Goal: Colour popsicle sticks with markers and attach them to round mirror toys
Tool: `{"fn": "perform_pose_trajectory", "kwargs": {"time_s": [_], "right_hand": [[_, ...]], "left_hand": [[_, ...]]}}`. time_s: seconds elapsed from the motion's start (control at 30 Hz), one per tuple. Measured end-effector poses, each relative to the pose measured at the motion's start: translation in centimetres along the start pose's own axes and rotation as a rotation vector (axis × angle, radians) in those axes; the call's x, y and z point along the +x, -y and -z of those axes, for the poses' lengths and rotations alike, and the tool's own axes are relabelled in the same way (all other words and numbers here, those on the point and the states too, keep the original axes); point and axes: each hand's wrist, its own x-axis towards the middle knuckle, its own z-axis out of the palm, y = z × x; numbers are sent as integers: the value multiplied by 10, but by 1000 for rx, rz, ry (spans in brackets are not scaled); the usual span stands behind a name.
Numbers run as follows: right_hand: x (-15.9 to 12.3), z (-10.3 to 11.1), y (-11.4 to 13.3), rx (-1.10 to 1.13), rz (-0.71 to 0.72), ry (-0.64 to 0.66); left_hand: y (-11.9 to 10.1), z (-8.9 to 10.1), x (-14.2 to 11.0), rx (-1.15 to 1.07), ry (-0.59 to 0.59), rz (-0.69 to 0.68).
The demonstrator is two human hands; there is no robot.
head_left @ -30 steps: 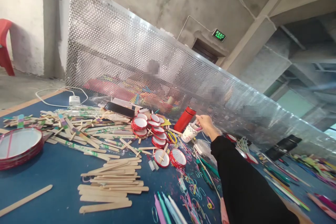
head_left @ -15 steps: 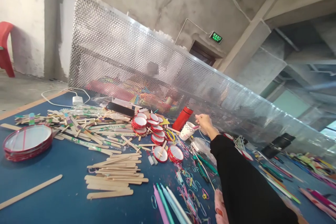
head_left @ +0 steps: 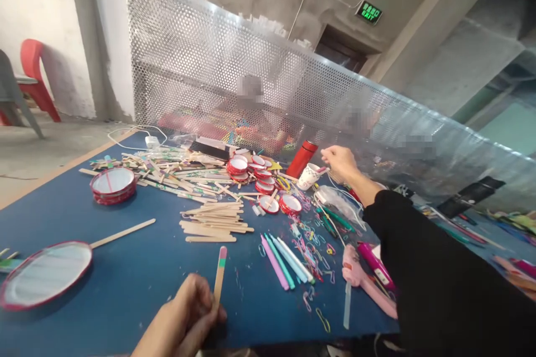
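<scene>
My right hand (head_left: 340,160), in a black sleeve, reaches far across the blue table (head_left: 125,279) and pinches something small and pink at the rim of a white patterned paper cup (head_left: 309,176). A red flask (head_left: 302,158) stands just behind the cup. My left hand (head_left: 186,318) is at the near edge, closed round a flat wooden stick (head_left: 219,280) with coloured tape near its top. A pile of plain wooden sticks (head_left: 213,222) lies mid-table, with small red-rimmed discs (head_left: 255,178) beyond it.
A pink glue gun (head_left: 363,284), pastel glue sticks (head_left: 285,259) and scattered coloured loops lie near the right arm. A red-rimmed paddle (head_left: 46,274) and stacked red discs (head_left: 113,184) sit left. A perforated metal screen (head_left: 234,72) closes the far side. Red chair (head_left: 36,75) at left.
The view has tilted down and pulled back, bringing my left hand with its stick, the paddle and the glue gun into sight. My right hand stays at the cup.
</scene>
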Motion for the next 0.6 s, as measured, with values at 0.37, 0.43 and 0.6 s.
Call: {"fn": "perform_pose_trajectory", "kwargs": {"time_s": [0.37, 0.43, 0.6], "right_hand": [[-194, 27, 88, -161, 533, 237], [-231, 21, 87, -225, 577, 245], [-287, -9, 63, -321, 611, 197]], "left_hand": [[-21, 0, 4, 405, 116, -105], [-20, -2, 4, 399, 65, -146], [-22, -5, 3, 450, 15, -172]]}}
